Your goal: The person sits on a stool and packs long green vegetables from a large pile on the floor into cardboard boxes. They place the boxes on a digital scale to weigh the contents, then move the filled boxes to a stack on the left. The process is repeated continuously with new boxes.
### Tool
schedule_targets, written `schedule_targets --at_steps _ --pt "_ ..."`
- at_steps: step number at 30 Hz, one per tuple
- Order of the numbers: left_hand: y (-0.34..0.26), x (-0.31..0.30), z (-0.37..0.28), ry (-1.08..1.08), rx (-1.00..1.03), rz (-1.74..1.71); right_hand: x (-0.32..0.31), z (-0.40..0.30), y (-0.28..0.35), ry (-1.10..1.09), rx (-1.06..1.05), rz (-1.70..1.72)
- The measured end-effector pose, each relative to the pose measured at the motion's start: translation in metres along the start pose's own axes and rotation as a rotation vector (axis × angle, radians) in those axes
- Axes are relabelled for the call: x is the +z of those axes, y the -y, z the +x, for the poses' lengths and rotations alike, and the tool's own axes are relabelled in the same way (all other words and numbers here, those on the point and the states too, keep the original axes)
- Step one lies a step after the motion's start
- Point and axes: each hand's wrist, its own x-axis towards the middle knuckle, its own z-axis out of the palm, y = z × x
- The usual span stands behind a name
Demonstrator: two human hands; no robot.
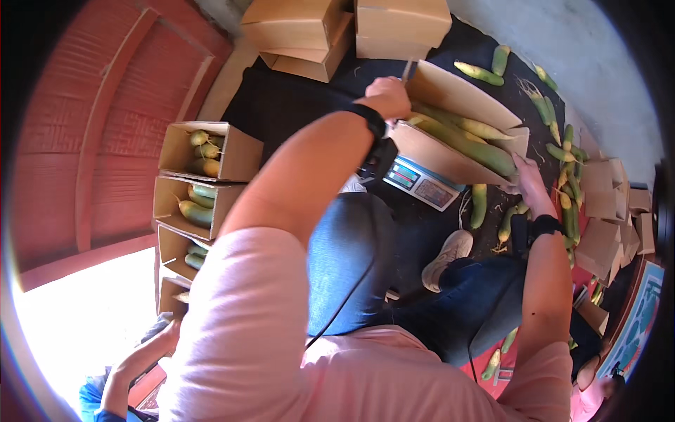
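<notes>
An open cardboard box [432, 153] holding several long green radishes [464, 140] sits tilted on or just above a digital scale [422, 182]. My left hand [387, 97] grips the box's left end, near a raised flap. At the right end, my right hand [530, 182] holds the box's lower corner, with its fingers partly hidden by the cardboard. The scale shows below the near side of the box, its display facing me.
Radish-filled cardboard boxes [245, 161] line the left side beside a red door [121, 121]. More boxes [403, 26] stand at the back. Loose radishes [479, 205] lie on dark cloth at the right. Another person's arm [124, 369] shows at lower left; a further person is at lower right.
</notes>
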Motion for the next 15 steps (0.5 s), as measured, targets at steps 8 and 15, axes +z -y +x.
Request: schedule_targets --at_steps 8,15 --pt "0.099 -0.035 -0.074 -0.013 -0.143 -0.285 0.053 -0.050 0.081 0.234 -0.278 -0.251" --pt "0.219 0.037 -0.224 -0.556 -0.207 -0.533 0.198 0.001 0.123 0.681 -0.626 -0.625"
